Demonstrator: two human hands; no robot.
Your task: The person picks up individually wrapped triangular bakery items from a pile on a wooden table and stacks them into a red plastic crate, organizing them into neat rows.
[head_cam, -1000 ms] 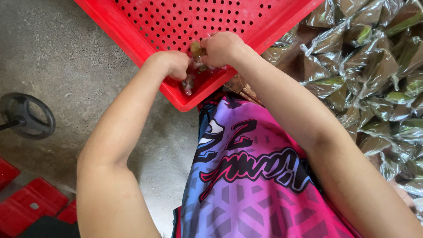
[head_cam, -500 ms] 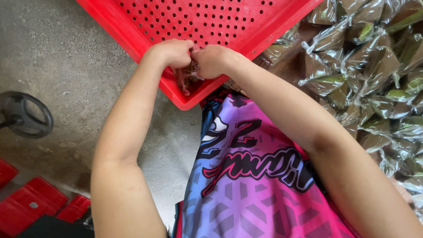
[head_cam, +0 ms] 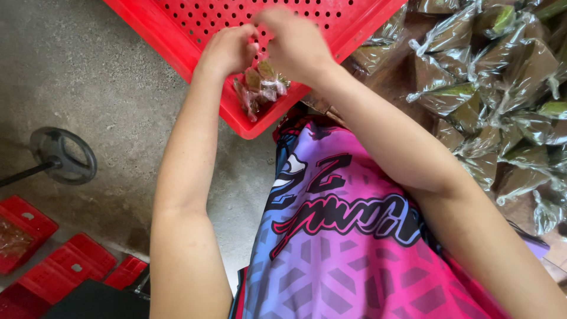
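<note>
Both hands (head_cam: 263, 50) hold clear wrapped packets (head_cam: 260, 88) over red perforated crate (head_cam: 195, 35)

Red perforated crate (head_cam: 177, 41), pink-purple patterned shirt (head_cam: 354, 260)

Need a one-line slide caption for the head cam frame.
Both hands, left hand and right hand, pinch a small plastic-wrapped packet over a red perforated tray, beside a pile of wrapped packets.
</note>
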